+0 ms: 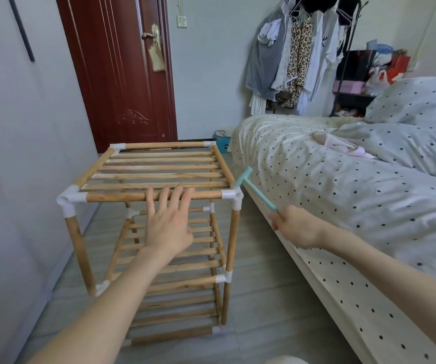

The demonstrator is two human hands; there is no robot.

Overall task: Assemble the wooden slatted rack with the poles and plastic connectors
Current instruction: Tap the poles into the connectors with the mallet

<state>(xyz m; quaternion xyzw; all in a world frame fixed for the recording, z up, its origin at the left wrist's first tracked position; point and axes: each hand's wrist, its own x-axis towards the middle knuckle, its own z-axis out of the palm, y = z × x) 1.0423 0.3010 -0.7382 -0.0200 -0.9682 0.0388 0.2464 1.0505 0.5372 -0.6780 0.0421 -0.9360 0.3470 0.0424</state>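
Your left hand [168,227] lies flat, fingers spread and straight, fingertips resting on the front top pole [122,197] of the rack [159,177]. Your right hand [297,227] grips the handle of a small teal hammer [253,189], fingers curled round it, its head just beside the white connector [234,197] at the rack's top front right corner. That rack stands upright on the tiled floor [259,306] between the wall [14,153] and the bed [343,193], with slatted shelves at the top, middle and bottom. Behind it is a dark red door [117,74].
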